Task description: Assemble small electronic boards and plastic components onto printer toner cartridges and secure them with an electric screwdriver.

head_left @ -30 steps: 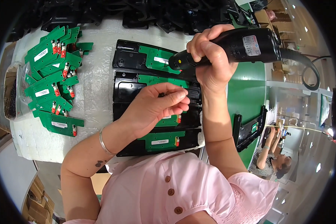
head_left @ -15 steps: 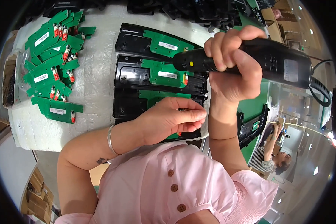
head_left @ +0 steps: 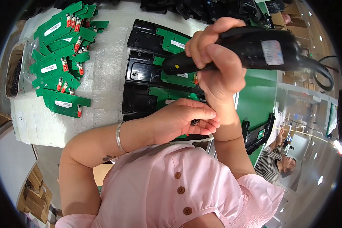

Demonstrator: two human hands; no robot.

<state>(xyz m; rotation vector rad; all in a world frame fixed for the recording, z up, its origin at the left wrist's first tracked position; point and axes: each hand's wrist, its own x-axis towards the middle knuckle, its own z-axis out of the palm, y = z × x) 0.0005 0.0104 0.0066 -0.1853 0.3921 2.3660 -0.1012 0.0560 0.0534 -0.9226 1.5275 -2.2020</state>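
My right hand (head_left: pixel 220 62) is wrapped round a black electric screwdriver (head_left: pixel 250 43) with a yellow dot near its nose. It lies across my view, its nose over the middle black plastic panel (head_left: pixel 139 70). The bit is hidden. Lower down, my left hand (head_left: pixel 188 118) is closed, thumb against fingers, with small black screws (head_left: pixel 195 122) in the curled fingers. It hangs over the nearest panel (head_left: pixel 138 99) and covers part of it. Each of the three panels bears a green circuit board (head_left: pixel 159 92); the farthest panel (head_left: pixel 146 37) is partly behind the screwdriver.
A pile of green circuit boards (head_left: pixel 51 68) with red-and-white connectors lies left on the white foam-covered table (head_left: pixel 106 57). Beside it stands a box (head_left: pixel 13 74) of small dark pieces. Black parts line the far edge. At right are a green surface (head_left: pixel 260 95) and a striped-shirted person (head_left: pixel 269 165).
My right hand has moved the screwdriver leftward, so its nose covers more of the middle panel. The left hand stays closed near the nearest panel. The whole view has shifted slightly.
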